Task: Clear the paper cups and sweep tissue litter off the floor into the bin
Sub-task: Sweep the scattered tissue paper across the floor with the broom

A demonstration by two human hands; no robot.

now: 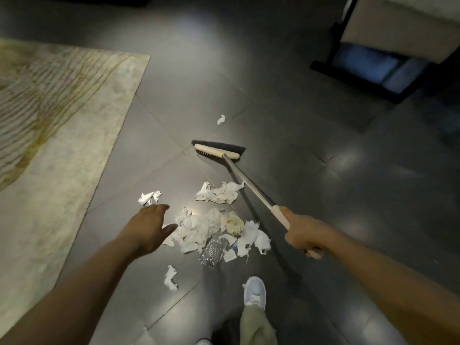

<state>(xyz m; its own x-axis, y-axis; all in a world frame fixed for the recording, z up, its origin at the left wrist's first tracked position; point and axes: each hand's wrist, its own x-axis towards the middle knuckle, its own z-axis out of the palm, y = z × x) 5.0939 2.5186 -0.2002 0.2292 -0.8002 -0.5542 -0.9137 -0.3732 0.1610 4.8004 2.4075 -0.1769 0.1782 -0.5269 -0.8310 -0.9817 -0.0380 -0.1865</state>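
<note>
The broom [219, 151] is held by the right hand [302, 235], with the fingers curled round its pale grip. Its head is down at the floor [323, 195] beyond the litter. The left hand [149, 227] is stretched above the left edge of the pile [199, 227], fingers nearly straight, nothing held. The tissues are gathered mostly in this pile near the shoe [254, 291], with a clump [219, 194] behind it and single scraps [221, 119] lying apart. No bin is seen. The tissue is judged light and soft: it should slide easily on the smooth tiles but may be scattered by fast strokes, so it is best pushed with the bristles.
</note>
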